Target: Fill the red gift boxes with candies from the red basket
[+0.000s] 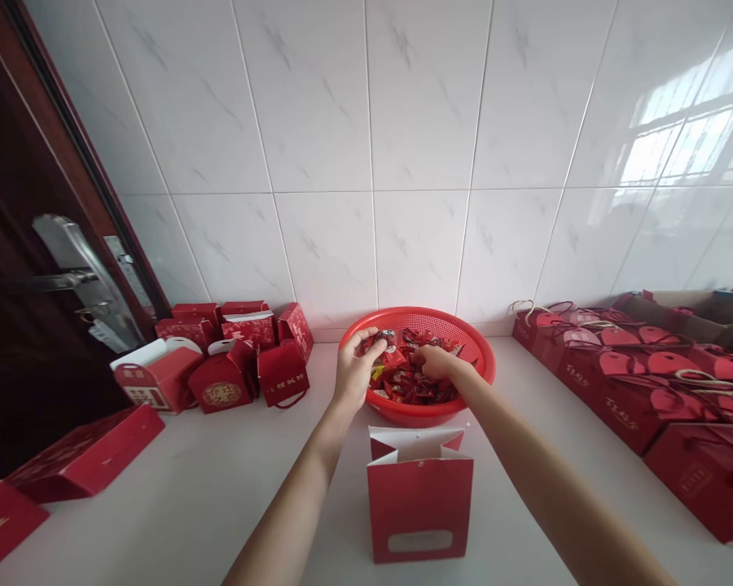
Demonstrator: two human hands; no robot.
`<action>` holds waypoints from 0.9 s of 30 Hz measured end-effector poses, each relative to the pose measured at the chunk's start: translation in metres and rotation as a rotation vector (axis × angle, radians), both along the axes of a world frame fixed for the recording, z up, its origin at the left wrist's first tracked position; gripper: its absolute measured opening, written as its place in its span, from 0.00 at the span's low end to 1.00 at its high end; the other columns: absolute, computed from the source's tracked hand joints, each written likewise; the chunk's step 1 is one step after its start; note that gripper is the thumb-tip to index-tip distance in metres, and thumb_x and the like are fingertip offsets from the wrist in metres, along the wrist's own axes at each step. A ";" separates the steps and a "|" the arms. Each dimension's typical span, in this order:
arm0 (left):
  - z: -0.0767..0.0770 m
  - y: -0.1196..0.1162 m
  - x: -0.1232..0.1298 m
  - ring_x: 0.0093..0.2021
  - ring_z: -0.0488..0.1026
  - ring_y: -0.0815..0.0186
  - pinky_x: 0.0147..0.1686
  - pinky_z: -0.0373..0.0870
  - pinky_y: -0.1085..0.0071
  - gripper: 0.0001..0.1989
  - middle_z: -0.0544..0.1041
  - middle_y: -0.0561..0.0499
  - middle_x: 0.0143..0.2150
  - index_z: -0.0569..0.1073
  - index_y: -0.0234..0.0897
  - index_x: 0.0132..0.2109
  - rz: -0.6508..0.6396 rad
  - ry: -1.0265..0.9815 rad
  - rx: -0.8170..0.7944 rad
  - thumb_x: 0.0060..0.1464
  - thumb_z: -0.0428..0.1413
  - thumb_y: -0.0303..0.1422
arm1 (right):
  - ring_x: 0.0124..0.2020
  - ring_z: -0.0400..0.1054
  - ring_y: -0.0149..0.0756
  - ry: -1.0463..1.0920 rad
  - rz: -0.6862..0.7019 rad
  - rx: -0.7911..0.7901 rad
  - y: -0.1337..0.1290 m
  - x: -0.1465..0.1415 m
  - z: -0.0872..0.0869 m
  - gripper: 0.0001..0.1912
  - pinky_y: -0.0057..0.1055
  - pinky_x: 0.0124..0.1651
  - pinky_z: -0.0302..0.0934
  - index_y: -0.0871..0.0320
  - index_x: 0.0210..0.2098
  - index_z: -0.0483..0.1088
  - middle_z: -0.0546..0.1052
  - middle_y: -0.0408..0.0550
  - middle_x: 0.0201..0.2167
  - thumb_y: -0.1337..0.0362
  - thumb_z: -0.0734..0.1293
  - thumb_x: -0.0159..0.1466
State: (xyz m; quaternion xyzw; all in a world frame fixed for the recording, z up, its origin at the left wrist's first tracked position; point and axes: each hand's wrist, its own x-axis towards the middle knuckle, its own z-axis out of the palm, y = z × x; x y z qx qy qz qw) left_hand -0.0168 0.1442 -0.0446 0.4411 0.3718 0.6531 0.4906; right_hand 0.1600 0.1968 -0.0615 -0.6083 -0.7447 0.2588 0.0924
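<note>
A red plastic basket [489, 370] with a perforated wall stands near the tiled wall, filled with wrapped candies [412, 387], mostly red. Over its left side, my left hand [362, 362] pinches a dark wrapped candy [386, 334] between thumb and fingers. My right hand [436, 362] reaches down into the candies, its fingertips partly hidden among them; whether it holds one is not visible. In front of the basket, between my forearms, an open red paper box [420, 505] stands upright with a white inside and a pale oblong window low on its front.
Small red boxes [223, 387] cluster at the left, with longer red boxes [89, 456] nearer the left edge. Rows of red boxes with cord handles [611, 391] fill the right, beside a cardboard carton [678, 313]. A dark door [37, 163] with a metal handle is at left.
</note>
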 end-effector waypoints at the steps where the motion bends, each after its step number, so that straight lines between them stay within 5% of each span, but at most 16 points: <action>1: 0.000 0.000 0.000 0.35 0.78 0.64 0.41 0.74 0.67 0.23 0.80 0.49 0.38 0.76 0.35 0.40 -0.001 0.003 0.001 0.34 0.70 0.37 | 0.44 0.72 0.38 -0.030 0.006 -0.022 0.000 -0.001 0.001 0.12 0.40 0.47 0.68 0.61 0.48 0.71 0.75 0.50 0.46 0.63 0.67 0.67; 8: 0.001 -0.002 0.001 0.34 0.78 0.65 0.41 0.74 0.66 0.20 0.80 0.51 0.36 0.76 0.36 0.38 -0.030 -0.018 0.015 0.36 0.69 0.35 | 0.53 0.70 0.49 -0.093 0.002 -0.042 -0.004 -0.004 0.011 0.34 0.33 0.46 0.66 0.54 0.60 0.68 0.72 0.54 0.58 0.77 0.67 0.54; 13: -0.001 0.000 0.000 0.37 0.78 0.63 0.42 0.74 0.66 0.20 0.80 0.49 0.39 0.76 0.36 0.39 -0.031 -0.002 0.030 0.36 0.69 0.35 | 0.40 0.74 0.40 -0.090 0.020 -0.046 -0.006 -0.004 0.011 0.21 0.27 0.36 0.64 0.58 0.44 0.77 0.80 0.49 0.42 0.79 0.66 0.53; 18: -0.003 0.001 -0.001 0.38 0.77 0.63 0.40 0.74 0.67 0.22 0.79 0.49 0.40 0.76 0.35 0.39 -0.023 -0.001 0.015 0.34 0.70 0.37 | 0.35 0.71 0.33 -0.107 0.000 -0.026 -0.004 -0.004 0.009 0.05 0.30 0.37 0.66 0.62 0.37 0.74 0.77 0.47 0.35 0.70 0.70 0.60; 27: 0.000 -0.001 0.000 0.36 0.77 0.65 0.40 0.73 0.68 0.21 0.79 0.51 0.38 0.76 0.35 0.39 -0.040 -0.019 0.014 0.35 0.69 0.35 | 0.33 0.71 0.34 -0.037 0.029 0.001 -0.005 -0.002 0.011 0.06 0.24 0.33 0.61 0.60 0.30 0.76 0.79 0.46 0.31 0.74 0.69 0.52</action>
